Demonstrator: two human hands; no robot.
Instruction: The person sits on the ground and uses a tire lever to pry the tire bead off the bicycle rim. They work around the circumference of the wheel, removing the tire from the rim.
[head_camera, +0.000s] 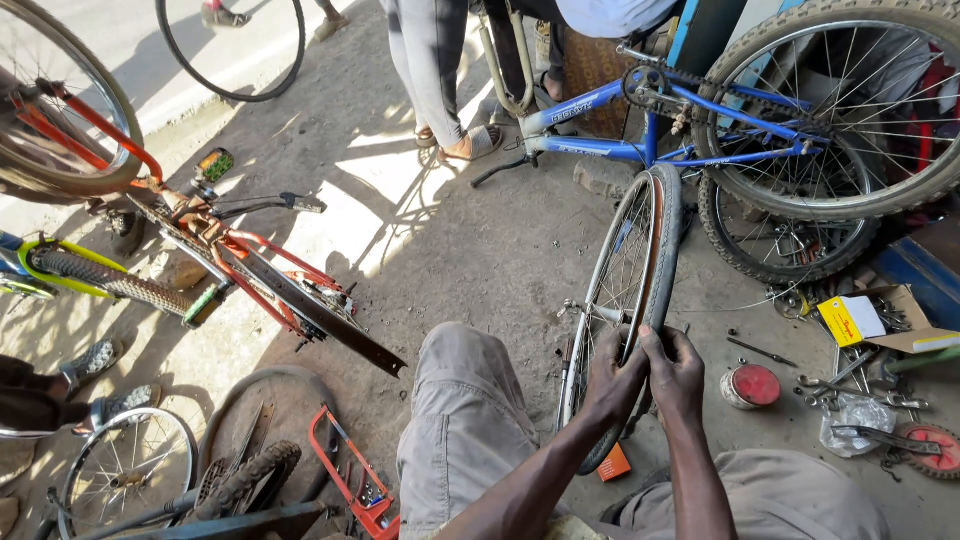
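Ground (470, 250): packed dirt outside a repair stall, sunlit in patches, strewn with bicycle parts.
Blue bicycle (620, 125): stood upside down at the far right, knobby rear wheel up, chain and crank exposed.
Red bicycle (230, 250): lay tipped at the left, chain guard pointing toward the viewer's knee.
Bystander's legs (430, 70): stood in grey trousers and sandals behind the blue frame, apart from the work.
Wheel (625, 300): stood upright on the ground between the knees, spoked rim with a narrow black tyre, leaning slightly away.
Tyre (663, 250): looked like stiff rubber with some give at the sidewall; likely light but springy, and apt to slip back off the rim if let go. Best gripped at the edge where rubber met rim, thumbs on the tread.
Left hand (615, 375): clenched around the tyre near its lower stretch, fingers wrapped over the tread.
Right hand (678, 370): clamped on the same tyre just beside the left, touching it, thumb pressed on top.
Cardboard box (880, 320): lay open at the right with a yellow packet inside.
Red hacksaw frame (350, 480): lay near the left knee beside a loose knobby tyre.
Red tin (752, 386): small round can, just right of the hands.
Spanners (850, 380): scattered loose beyond the tin.
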